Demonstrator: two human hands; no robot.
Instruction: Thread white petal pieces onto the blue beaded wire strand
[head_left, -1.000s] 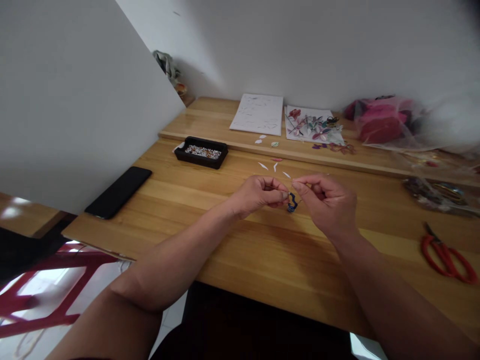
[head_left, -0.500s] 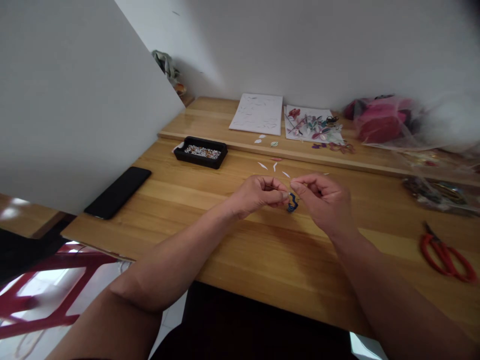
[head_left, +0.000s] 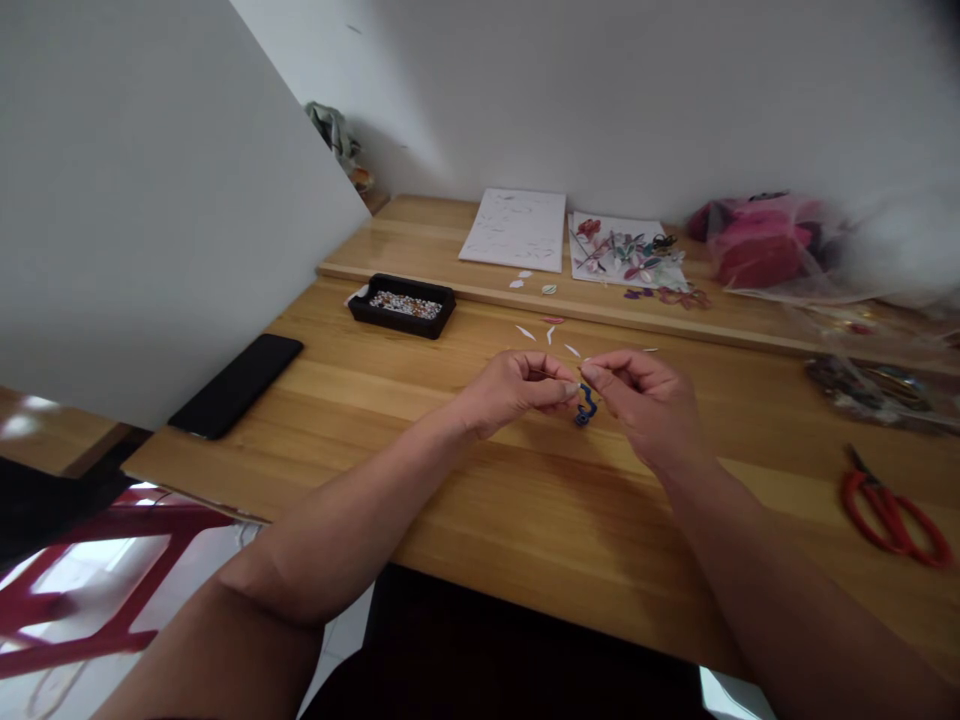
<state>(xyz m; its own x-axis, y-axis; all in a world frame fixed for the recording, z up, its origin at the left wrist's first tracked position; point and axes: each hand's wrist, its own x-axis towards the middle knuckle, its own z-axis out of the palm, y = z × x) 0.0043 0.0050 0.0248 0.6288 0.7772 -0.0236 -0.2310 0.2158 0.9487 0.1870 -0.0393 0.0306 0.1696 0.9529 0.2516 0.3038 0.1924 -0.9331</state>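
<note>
Two hands: the left hand (head_left: 517, 392) and the right hand (head_left: 649, 405) meet fingertip to fingertip above the middle of the wooden surface (head_left: 480, 470), forearms reaching in over its near edge.
Left fingers: thumb and forefinger pinched together on the upper end of the blue curled strip (head_left: 586, 407), the other fingers curled into the palm.
Right fingers: thumb and forefinger clenched on the same upper end from the other side, knuckles raised; the exact contact is too small to make out.
Blue curled strip: hangs just under the touching fingertips, between the two hands, close above the surface at its middle.
White scraps (head_left: 551, 332): a few small pointed pieces lying just beyond the hands, toward the far edge.
Black tray (head_left: 369, 308): holds small beads, toward the far left corner of the lower board.
Phone (head_left: 237, 384): dark, flat, at the left edge, partly under a white board (head_left: 150, 200).
Red scissors (head_left: 892, 510): lying flat near the right edge, well apart from the hands.
Raised back ledge: a white sheet (head_left: 516, 228) beside a sheet with coloured pieces (head_left: 626, 250); a pink bundle in clear plastic (head_left: 757, 240) toward the far right corner.
</note>
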